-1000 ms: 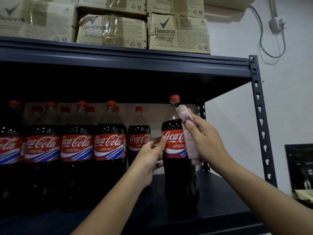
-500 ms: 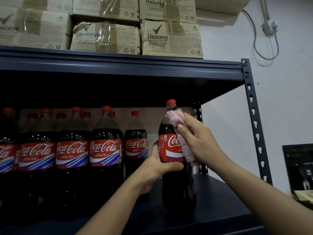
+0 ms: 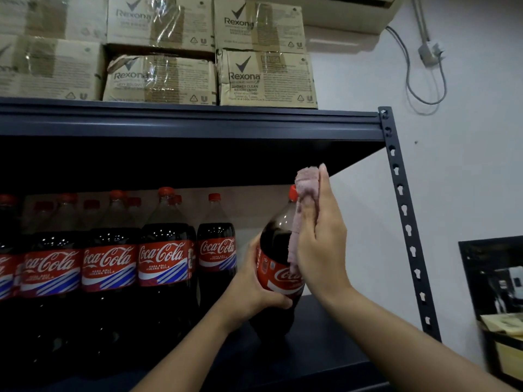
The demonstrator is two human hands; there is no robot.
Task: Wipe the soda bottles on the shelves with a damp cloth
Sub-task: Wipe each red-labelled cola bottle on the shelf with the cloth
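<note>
While the left hand [image 3: 256, 290] grips the tilted soda bottle [image 3: 278, 267] at its label on the shelf [image 3: 334, 355], the right hand [image 3: 319, 236] presses a pink cloth [image 3: 304, 199] against neck and cap; best wipe downward, steadying firmly.

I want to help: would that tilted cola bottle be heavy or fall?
Probably heavy: the bottle looks nearly full. It leans, so it might tip if the left hand let go. The pink cloth droops, so likely floppy.
</note>
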